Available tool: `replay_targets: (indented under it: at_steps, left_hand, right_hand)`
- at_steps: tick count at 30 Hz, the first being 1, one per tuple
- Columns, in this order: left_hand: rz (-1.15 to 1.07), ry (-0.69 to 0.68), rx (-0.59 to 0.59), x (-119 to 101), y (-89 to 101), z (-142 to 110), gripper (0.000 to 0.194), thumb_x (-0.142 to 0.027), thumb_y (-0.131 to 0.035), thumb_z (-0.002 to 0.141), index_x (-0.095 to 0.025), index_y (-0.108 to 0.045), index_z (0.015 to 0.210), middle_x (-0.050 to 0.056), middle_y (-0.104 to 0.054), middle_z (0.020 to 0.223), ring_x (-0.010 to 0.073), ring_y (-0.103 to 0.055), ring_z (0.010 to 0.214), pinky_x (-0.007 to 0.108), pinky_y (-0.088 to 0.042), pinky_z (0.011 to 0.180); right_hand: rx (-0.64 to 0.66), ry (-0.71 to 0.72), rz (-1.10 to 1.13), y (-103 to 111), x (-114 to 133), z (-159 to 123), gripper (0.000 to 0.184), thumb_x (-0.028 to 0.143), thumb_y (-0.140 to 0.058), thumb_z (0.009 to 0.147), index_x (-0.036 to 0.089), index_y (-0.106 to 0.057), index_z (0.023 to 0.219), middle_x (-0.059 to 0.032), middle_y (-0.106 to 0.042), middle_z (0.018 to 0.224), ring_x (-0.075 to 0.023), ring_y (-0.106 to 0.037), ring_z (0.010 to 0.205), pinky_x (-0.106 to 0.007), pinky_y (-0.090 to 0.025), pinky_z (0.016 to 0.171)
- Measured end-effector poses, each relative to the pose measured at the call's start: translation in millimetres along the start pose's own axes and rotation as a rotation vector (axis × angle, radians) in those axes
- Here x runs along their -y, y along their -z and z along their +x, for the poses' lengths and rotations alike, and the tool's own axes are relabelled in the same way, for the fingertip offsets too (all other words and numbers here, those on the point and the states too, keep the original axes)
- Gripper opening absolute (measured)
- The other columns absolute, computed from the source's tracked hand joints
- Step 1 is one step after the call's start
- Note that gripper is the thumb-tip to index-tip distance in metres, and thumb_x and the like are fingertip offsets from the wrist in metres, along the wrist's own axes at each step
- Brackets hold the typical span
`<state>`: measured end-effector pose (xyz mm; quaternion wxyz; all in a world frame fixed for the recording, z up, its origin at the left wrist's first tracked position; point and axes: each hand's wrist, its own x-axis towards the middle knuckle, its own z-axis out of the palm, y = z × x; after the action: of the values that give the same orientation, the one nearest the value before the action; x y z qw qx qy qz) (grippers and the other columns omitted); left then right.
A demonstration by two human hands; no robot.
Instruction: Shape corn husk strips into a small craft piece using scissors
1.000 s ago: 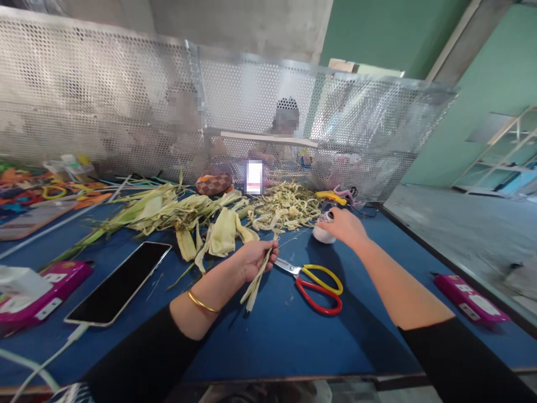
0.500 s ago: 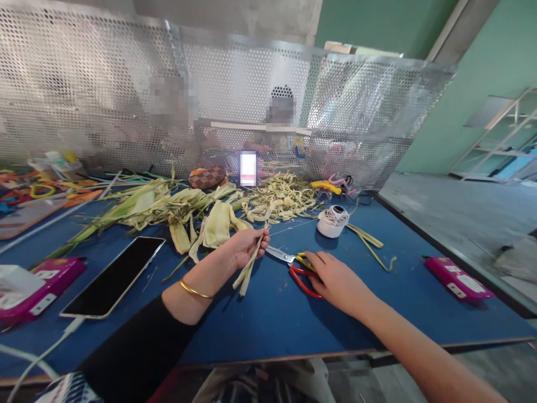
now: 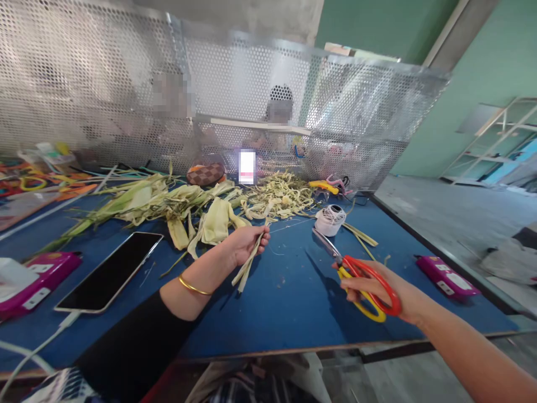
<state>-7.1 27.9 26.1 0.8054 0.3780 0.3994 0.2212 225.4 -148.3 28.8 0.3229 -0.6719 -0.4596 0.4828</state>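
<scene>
My left hand is closed around a small bundle of corn husk strips, pinched near its upper end, with the loose ends hanging toward me. A thin thread runs from the bundle toward a white spool of thread on the right. My right hand grips a pair of scissors with one red and one yellow handle. The scissors are raised above the table, blades together and pointing up and left, near the spool.
Corn husks and a heap of shredded husk lie across the back. A phone on a cable and a magenta power strip sit left, another power strip right. A perforated metal screen stands behind, with people beyond.
My right hand has lifted the scissors off the table and moved them right, away from the husk bundle. My left hand stays nearly in place with the bundle.
</scene>
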Motion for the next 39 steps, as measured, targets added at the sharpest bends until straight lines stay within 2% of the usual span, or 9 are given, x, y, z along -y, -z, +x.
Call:
replay_targets:
  at_steps: [7, 15, 19, 25, 29, 31, 34, 36, 39]
  left_hand:
    - [0.005, 0.006, -0.007, -0.8, -2.2, -1.0, 0.024, -0.019, -0.032, 0.096, -0.016, -0.043, 0.075, -0.006, -0.042, 0.061, 0.0033, -0.038, 0.044, 0.013, -0.027, 0.041]
    - [0.035, 0.004, -0.014, 1.7, -6.4, -3.3, 0.024, -0.020, -0.033, 0.095, -0.015, -0.044, 0.075, -0.006, -0.042, 0.060, 0.0033, -0.037, 0.045, 0.013, -0.026, 0.042]
    - [0.061, -0.028, -0.020, 3.3, -6.1, -4.3, 0.023, -0.018, -0.035, 0.094, -0.015, -0.045, 0.073, -0.005, -0.042, 0.059, 0.0037, -0.037, 0.045, 0.014, -0.027, 0.043]
    - [0.133, -0.107, -0.015, 0.7, -4.7, -6.8, 0.021, -0.015, -0.037, 0.091, -0.015, -0.046, 0.072, -0.005, -0.042, 0.059, 0.0044, -0.038, 0.045, 0.016, -0.028, 0.042]
    - [0.181, -0.134, 0.048, -2.4, -6.1, -11.0, 0.017, -0.016, -0.043, 0.087, -0.015, -0.047, 0.070, -0.005, -0.042, 0.058, 0.0046, -0.037, 0.045, 0.016, -0.028, 0.042]
    - [0.201, -0.125, 0.076, -2.0, -7.5, -11.7, 0.017, -0.017, -0.046, 0.085, -0.015, -0.047, 0.069, -0.005, -0.043, 0.058, 0.0047, -0.037, 0.044, 0.016, -0.028, 0.041]
    - [0.219, -0.139, 0.103, 1.7, -9.1, -11.3, 0.016, -0.019, -0.047, 0.083, -0.015, -0.049, 0.068, -0.004, -0.043, 0.057, 0.0052, -0.037, 0.042, 0.017, -0.028, 0.039]
    - [0.214, -0.217, 0.107, 5.1, -9.4, -10.6, 0.013, -0.020, -0.051, 0.080, -0.015, -0.051, 0.068, -0.004, -0.045, 0.059, 0.0054, -0.040, 0.044, 0.017, -0.030, 0.040]
    - [0.205, -0.265, 0.059, 9.8, -9.4, -9.1, 0.016, -0.024, -0.054, 0.080, -0.015, -0.053, 0.067, -0.004, -0.045, 0.057, 0.0056, -0.040, 0.043, 0.017, -0.031, 0.040]
  right_hand:
    - [0.059, 0.024, 0.251, -9.6, 17.2, 23.7, 0.050, 0.062, -0.067, 0.066, 0.017, -0.062, 0.089, 0.0050, -0.053, 0.061, -0.0065, -0.045, 0.045, -0.032, -0.052, 0.069]
    - [0.002, -0.039, 0.185, -23.9, 29.9, 49.7, 0.044, 0.058, -0.069, 0.068, 0.017, -0.058, 0.083, 0.0047, -0.054, 0.057, -0.0069, -0.049, 0.042, -0.025, -0.050, 0.058]
    - [-0.116, -0.005, -0.149, -28.6, 26.4, 62.5, 0.037, 0.055, -0.064, 0.073, 0.019, -0.057, 0.079, 0.0038, -0.052, 0.052, -0.0106, -0.048, 0.039, -0.026, -0.045, 0.047]
    - [-0.337, 0.159, -1.151, -24.5, 21.4, 59.1, 0.026, 0.040, -0.052, 0.084, 0.020, -0.065, 0.094, -0.0128, -0.070, 0.083, -0.0277, -0.066, 0.076, -0.031, -0.042, 0.058]
    - [-0.306, 0.101, -1.359, -23.9, 38.5, 53.8, 0.026, 0.039, -0.056, 0.081, 0.018, -0.069, 0.089, -0.0171, -0.070, 0.084, -0.0330, -0.067, 0.078, -0.036, -0.045, 0.060]
    - [-0.345, 0.157, -1.273, -26.9, 51.2, 58.8, 0.020, 0.033, -0.059, 0.080, 0.016, -0.071, 0.082, -0.0174, -0.070, 0.083, -0.0333, -0.067, 0.081, -0.039, -0.047, 0.064]
    - [-0.129, 0.421, -0.596, -39.8, 64.2, 77.6, 0.022, 0.030, -0.061, 0.079, 0.020, -0.070, 0.096, -0.0092, -0.071, 0.098, -0.0224, -0.067, 0.082, -0.034, -0.051, 0.070]
    - [0.143, 0.350, -0.087, -52.3, 65.4, 92.4, 0.026, 0.029, -0.061, 0.078, 0.018, -0.067, 0.100, -0.0066, -0.072, 0.095, -0.0169, -0.068, 0.074, -0.030, -0.053, 0.066]
    - [0.183, 0.249, 0.249, -67.8, 58.5, 107.8, 0.026, 0.031, -0.069, 0.070, 0.016, -0.066, 0.092, -0.0042, -0.071, 0.083, -0.0125, -0.067, 0.068, -0.026, -0.053, 0.064]
